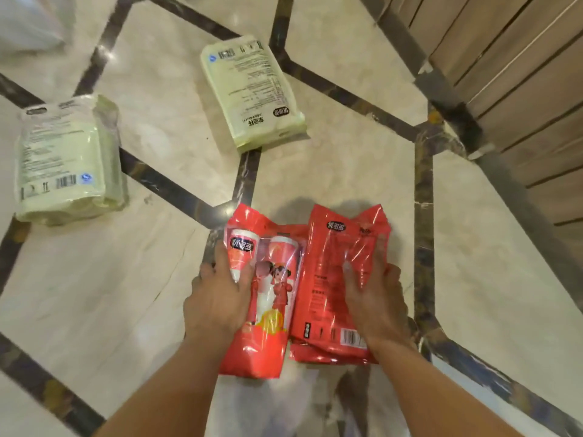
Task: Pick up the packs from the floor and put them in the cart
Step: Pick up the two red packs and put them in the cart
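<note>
Hands on red packs over marble floor: left hand [217,298] grasping cup-printed red pack [268,298], right hand [375,298] clasping second red pack [331,279], side by side for one lift. Two green packs [66,159] [252,89] on floor beyond; cart unseen.

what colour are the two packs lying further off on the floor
Pale green packs, seen in the head view.
</note>
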Available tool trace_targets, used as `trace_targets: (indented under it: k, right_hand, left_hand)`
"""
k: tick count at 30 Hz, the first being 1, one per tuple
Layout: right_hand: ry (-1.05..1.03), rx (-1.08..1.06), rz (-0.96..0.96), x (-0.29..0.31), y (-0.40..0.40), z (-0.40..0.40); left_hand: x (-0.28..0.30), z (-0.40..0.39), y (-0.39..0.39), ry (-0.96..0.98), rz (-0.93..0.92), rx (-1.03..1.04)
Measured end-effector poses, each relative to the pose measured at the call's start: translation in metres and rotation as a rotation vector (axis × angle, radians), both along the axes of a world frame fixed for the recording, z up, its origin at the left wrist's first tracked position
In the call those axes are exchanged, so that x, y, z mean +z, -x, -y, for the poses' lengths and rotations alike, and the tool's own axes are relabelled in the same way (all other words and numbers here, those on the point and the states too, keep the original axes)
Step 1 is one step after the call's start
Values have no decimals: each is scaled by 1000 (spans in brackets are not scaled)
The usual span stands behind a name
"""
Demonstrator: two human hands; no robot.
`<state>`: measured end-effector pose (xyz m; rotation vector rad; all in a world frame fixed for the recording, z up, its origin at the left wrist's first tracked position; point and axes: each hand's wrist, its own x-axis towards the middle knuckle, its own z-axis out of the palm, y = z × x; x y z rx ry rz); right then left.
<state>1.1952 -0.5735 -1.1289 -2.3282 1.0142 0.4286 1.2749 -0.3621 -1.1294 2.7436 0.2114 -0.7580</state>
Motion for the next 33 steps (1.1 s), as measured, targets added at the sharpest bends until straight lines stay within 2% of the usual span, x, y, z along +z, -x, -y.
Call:
trace_targets:
  k: [3, 10, 18, 25, 29, 33]
  right_hand:
    - [-62, -93, 98, -5, -13, 8]
    - [-94, -119, 80, -11, -13, 7]
    - [-75, -120, 127, -19, -11, 8]
    - [-90, -102, 112, -19, -12, 9]
    - [-81, -19, 102, -1, -18, 17]
    - [-52, 14, 73, 50, -24, 35]
  left_hand:
    - [-8, 2, -8, 5, 58, 49]
    - [-12, 3, -2, 40, 126, 113]
    - [-18, 5, 2, 17, 189, 108]
    - [-16, 1, -2, 31, 165, 55]
    - [0, -2, -14, 54, 148, -7]
    - [50, -4, -23, 48, 180, -67]
